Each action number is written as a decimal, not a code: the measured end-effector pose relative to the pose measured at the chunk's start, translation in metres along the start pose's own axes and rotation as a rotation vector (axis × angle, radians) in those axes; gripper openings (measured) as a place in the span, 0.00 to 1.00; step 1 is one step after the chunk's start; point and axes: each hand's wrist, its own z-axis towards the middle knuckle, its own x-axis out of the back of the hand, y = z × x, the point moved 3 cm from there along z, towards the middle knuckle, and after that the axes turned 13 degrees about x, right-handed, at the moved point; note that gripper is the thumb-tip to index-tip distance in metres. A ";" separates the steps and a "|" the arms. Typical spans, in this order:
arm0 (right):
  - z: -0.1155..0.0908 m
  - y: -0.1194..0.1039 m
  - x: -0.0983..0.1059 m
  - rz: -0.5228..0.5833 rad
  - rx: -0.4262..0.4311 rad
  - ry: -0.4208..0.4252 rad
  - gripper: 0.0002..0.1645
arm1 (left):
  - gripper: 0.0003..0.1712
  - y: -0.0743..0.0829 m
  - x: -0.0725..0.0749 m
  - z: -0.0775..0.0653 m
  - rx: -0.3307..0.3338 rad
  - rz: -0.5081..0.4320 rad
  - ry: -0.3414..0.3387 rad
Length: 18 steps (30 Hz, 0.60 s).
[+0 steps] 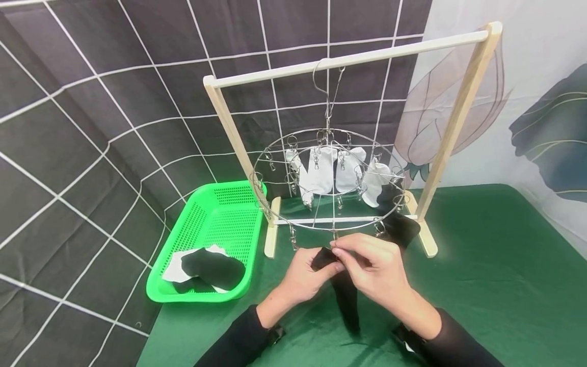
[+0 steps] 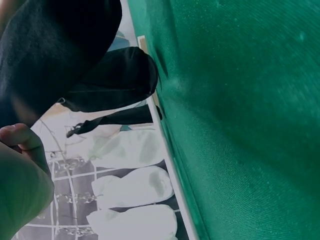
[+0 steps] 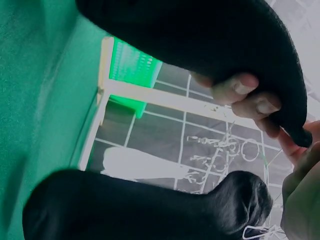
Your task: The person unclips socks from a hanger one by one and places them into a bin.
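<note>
In the head view a black sock (image 1: 347, 300) hangs below my hands at the front of a round metal clip hanger (image 1: 293, 223). My left hand (image 1: 298, 278) grips its upper end between thumb and fingers. The right hand (image 1: 378, 265) pinches a small metal clip (image 1: 335, 235) at the hanger's front rim, fingertips right at the sock's top edge; most of the clip is hidden behind them. The right wrist view shows the held sock (image 3: 200, 40) with left fingers (image 3: 245, 85) curled against it. Another black sock (image 3: 125, 205) hangs from the hanger close by.
Several white socks (image 1: 322, 173) hang at the hanger's back, and black socks (image 1: 400, 229) at its right. A wooden rack (image 1: 357, 57) carries the hanger. At left, a green basket (image 1: 158, 294) contains black and white socks (image 1: 213, 267). Green cloth (image 1: 495, 285) covers the table.
</note>
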 end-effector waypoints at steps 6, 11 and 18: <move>0.002 -0.002 0.003 -0.008 0.018 0.034 0.15 | 0.04 0.010 0.000 -0.003 -0.030 0.040 -0.056; 0.006 -0.002 0.006 0.007 0.028 0.069 0.16 | 0.03 0.003 0.009 -0.015 0.013 0.103 -0.041; 0.009 -0.005 0.007 0.020 0.047 0.074 0.16 | 0.02 0.003 0.071 -0.044 0.144 0.143 0.211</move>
